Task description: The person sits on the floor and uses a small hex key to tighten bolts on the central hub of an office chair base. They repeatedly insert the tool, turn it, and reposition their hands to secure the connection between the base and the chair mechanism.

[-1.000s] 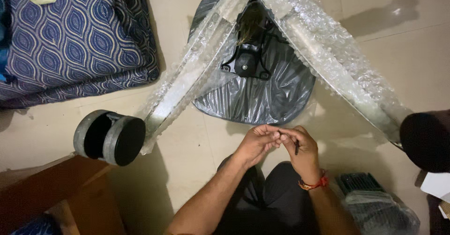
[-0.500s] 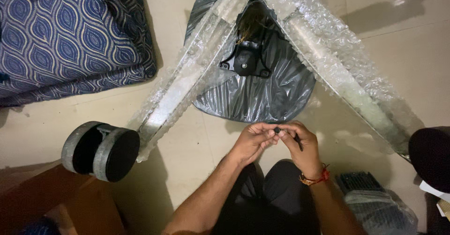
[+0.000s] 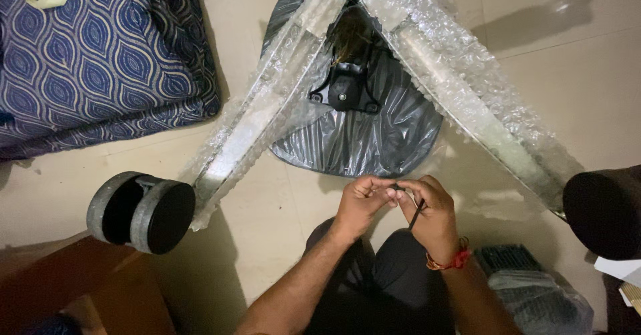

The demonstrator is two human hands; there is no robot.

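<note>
A small, thin black part (image 3: 415,213) is pinched between the fingertips of both hands, which are brought together above the person's lap. The left hand (image 3: 361,205) is curled narrowly, its thumb and forefinger closed on the part's upper end; the right hand (image 3: 434,216) is closed around the lower length, of which only a short dark sliver is seen between the fingers. What kind of part it is cannot be made out. A red thread bracelet (image 3: 449,261) is worn on the right wrist.

Just beyond the hands, a chair base is laid on the tiled floor (image 3: 547,54), its two visible legs (image 3: 267,108) wrapped in bubble wrap and spread in a V. A black caster wheel (image 3: 141,211) is fitted at the end of the left-side leg; a second caster (image 3: 604,211) is cut off by the right edge. Between the legs a black mechanism plate (image 3: 344,88) is seen on a grey plastic bag (image 3: 360,141). A blue patterned cushion (image 3: 87,61) is placed at the upper left.

Compared with half a second before, the hands are held in the same pinching pose, and the scene is shifted only slightly in the view.

The base's hub is cropped by the top edge, and the lower corners are lost in shadow.
</note>
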